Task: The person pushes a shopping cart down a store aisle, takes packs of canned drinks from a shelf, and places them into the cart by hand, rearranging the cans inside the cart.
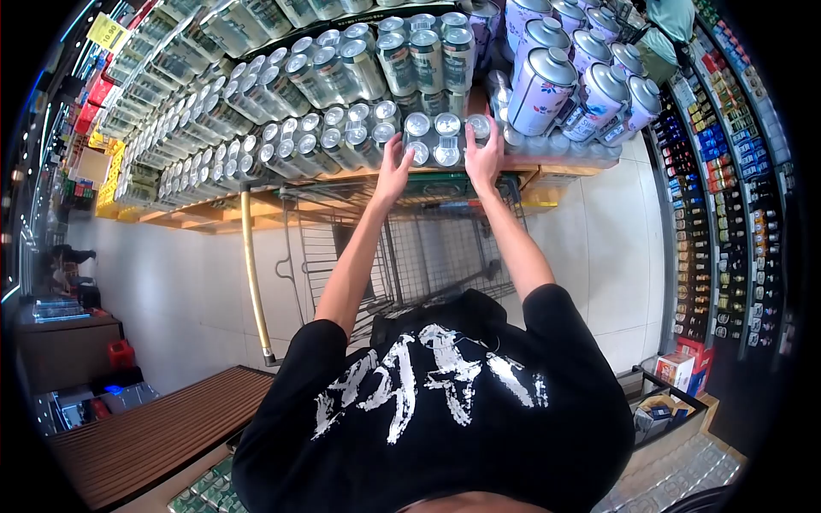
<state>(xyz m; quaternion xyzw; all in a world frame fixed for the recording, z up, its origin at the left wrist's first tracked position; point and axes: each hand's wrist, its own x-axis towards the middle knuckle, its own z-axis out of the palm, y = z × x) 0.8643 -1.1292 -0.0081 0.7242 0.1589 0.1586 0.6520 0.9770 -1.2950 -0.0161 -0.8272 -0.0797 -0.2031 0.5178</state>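
Both of my arms reach forward to a shelf-high stack of drink cans. Between my hands is a pack of silver-topped cans (pixel 445 126) in the front row. My left hand (pixel 394 168) presses its fingers along the pack's left side. My right hand (pixel 485 156) curls around the right side, its fingertips over a can top. Plastic wrap hides exactly where the fingers touch. More dark-and-silver cans (pixel 426 61) are stacked right behind, and similar can packs (pixel 321 137) run to the left.
A wire shopping cart (pixel 428 252) stands below my arms, its yellowish handle (pixel 255 282) at left. Large floral metal kegs (pixel 544 90) sit on wrapped cans at right. Bottle shelves (pixel 727 197) line the far right. A slatted brown bench (pixel 162 436) is at lower left.
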